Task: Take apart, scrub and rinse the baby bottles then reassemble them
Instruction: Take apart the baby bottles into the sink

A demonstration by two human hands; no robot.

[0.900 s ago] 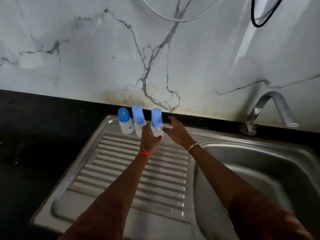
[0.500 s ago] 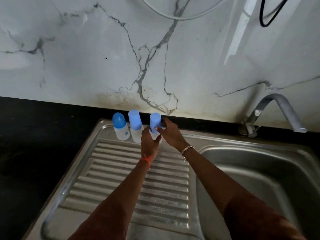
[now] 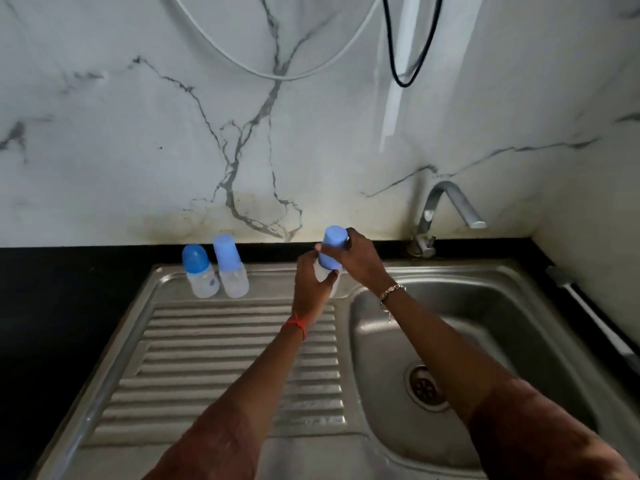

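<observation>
L hand [image 3: 311, 284] grips a bottle [image 3: 322, 271] by its clear body, R hand [image 3: 360, 261] wraps its blue cap [image 3: 333, 245], over the sink's [image 3: 450, 268] back rim. 2 more bottles [image 3: 231, 271] stand at sink's back-left.

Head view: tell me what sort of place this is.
Probably a home kitchen's sink area: a stainless steel sink with a ribbed drainboard, a tap against the marble-look wall, and a black counter beside it.

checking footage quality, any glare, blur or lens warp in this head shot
Head view: a glare streak runs down the wall; the wide-angle lens stretches the sink toward the corners; the counter at left is nearly black; the bottle held by the left hand and right hand looks slightly soft.
</observation>
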